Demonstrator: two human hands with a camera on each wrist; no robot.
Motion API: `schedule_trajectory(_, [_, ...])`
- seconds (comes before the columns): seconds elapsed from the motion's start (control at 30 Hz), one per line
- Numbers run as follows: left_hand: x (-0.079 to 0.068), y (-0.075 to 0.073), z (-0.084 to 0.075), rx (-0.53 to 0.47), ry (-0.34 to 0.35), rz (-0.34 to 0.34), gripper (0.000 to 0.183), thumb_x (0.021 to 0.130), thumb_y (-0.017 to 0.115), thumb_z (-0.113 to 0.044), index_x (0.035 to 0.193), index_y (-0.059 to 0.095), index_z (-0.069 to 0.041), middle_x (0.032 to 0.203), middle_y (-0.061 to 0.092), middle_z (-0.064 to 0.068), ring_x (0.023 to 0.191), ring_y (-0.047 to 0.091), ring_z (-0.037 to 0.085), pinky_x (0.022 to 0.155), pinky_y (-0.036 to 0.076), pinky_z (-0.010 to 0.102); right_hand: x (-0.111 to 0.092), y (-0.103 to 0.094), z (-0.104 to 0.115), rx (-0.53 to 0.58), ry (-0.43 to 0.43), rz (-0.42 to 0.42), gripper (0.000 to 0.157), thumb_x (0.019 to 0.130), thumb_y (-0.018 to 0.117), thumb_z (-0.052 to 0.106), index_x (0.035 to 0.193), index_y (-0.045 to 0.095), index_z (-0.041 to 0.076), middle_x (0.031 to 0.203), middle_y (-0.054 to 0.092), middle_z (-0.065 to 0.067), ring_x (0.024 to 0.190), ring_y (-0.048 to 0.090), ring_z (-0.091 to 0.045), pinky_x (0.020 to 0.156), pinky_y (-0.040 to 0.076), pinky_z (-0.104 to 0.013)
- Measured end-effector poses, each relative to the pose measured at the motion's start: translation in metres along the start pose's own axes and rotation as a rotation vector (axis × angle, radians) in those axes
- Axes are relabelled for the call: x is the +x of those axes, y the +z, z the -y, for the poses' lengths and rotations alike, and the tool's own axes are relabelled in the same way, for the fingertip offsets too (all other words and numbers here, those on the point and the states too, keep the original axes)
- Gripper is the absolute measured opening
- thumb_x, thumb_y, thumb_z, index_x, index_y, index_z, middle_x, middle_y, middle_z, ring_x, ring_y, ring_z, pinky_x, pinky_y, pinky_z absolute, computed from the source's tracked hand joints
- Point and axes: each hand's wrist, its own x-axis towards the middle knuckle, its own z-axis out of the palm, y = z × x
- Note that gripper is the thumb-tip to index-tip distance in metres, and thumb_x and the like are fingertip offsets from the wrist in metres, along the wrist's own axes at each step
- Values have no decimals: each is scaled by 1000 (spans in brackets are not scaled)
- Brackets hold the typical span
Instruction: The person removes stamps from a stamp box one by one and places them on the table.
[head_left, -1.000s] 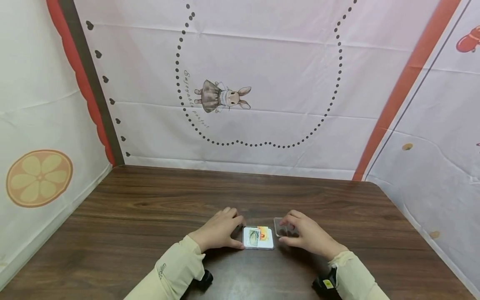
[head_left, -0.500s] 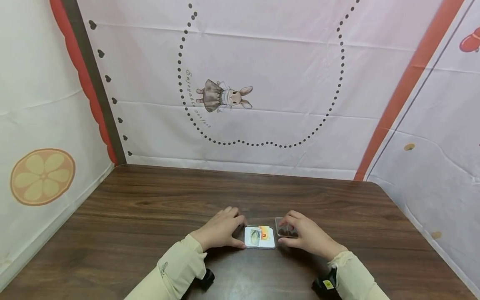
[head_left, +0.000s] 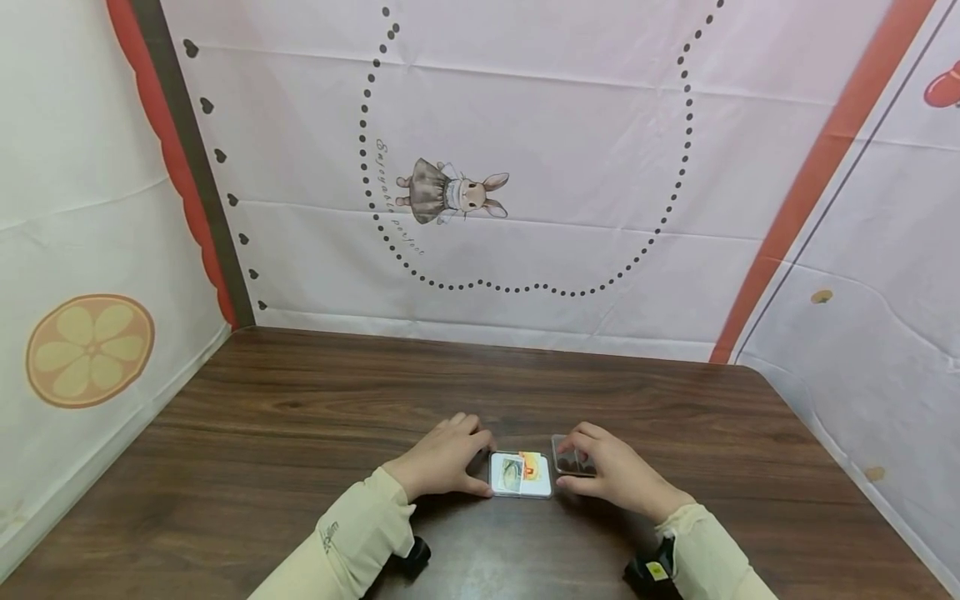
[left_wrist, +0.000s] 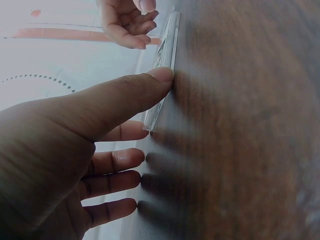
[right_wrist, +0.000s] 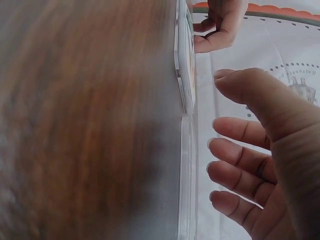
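A flat clear plastic case [head_left: 538,487] lies on the table, with a white insert bearing a greenish picture and an orange-yellow one. My left hand [head_left: 442,457] pinches its left end, thumb at the near edge and index finger at the far corner; the other fingertips reach the tabletop. To its right lies a clear, shallow plastic lid [head_left: 561,458]. My right hand [head_left: 617,472] hovers over that lid, fingers loosely bent and apart, partly covering it. In the right wrist view the fingertips [right_wrist: 220,197] stand off from the lid's edge [right_wrist: 186,190], holding nothing.
The brown wood-grain table [head_left: 337,392] extends around both hands. Behind it hangs a white printed cloth [head_left: 570,167] with a rabbit figure, and similar cloth closes off the left and right sides. A black wrist camera [head_left: 648,571] sits under the right cuff.
The head view has shifted slightly, so everything appears a little further right. Both hands, the case and the lid otherwise keep nearly the same places.
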Motion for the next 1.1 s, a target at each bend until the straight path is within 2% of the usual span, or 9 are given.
schedule_trajectory(1.1, [0,1,0,8,5,-11,49,69,68,-55,105,57,-24,94,48,-8,81,37,7,77,36,27,2,0,5,-1,2,25,31,75,70,37,99,61,19,92,51,8,74,46,-6,61,38,-18])
